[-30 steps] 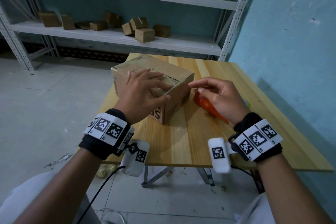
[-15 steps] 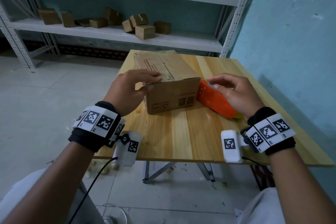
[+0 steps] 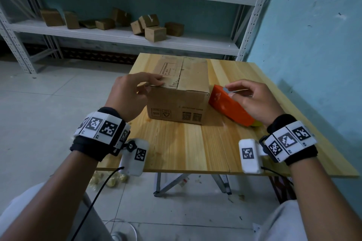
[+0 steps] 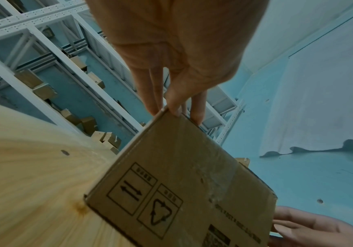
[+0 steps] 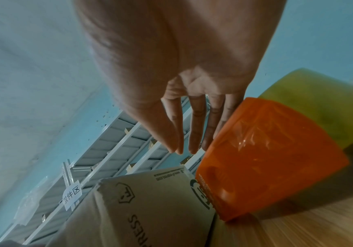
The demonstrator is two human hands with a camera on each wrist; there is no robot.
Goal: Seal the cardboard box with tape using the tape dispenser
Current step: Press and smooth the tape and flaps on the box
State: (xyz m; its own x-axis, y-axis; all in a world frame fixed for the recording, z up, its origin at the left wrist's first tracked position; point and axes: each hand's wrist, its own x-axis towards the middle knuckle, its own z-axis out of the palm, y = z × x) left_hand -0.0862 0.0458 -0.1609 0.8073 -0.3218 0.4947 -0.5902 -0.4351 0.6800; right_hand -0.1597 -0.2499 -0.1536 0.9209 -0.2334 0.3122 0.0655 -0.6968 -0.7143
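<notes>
A brown cardboard box (image 3: 178, 92) stands on the wooden table (image 3: 186, 146), flaps down, with the top seam running away from me. My left hand (image 3: 154, 84) pinches the box's near left top edge; in the left wrist view the thumb lies on the front face of the box (image 4: 182, 175) and the fingers (image 4: 196, 107) lie behind. The orange tape dispenser (image 3: 229, 109) lies against the box's right side, holding a yellowish tape roll (image 5: 319, 103). My right hand (image 3: 233, 90) hovers over its far end, fingers (image 5: 213, 123) nearly straight, brushing the dispenser (image 5: 266, 158).
A white metal shelf (image 3: 125, 35) behind the table carries several small cardboard boxes. The blue wall (image 3: 313, 45) runs close along the table's right edge. Bare wood lies between the box and the near table edge.
The box has turned from diagonal to square with me. My left hand slid from its top to the near left edge. My right hand shifted onto the dispenser's far end.
</notes>
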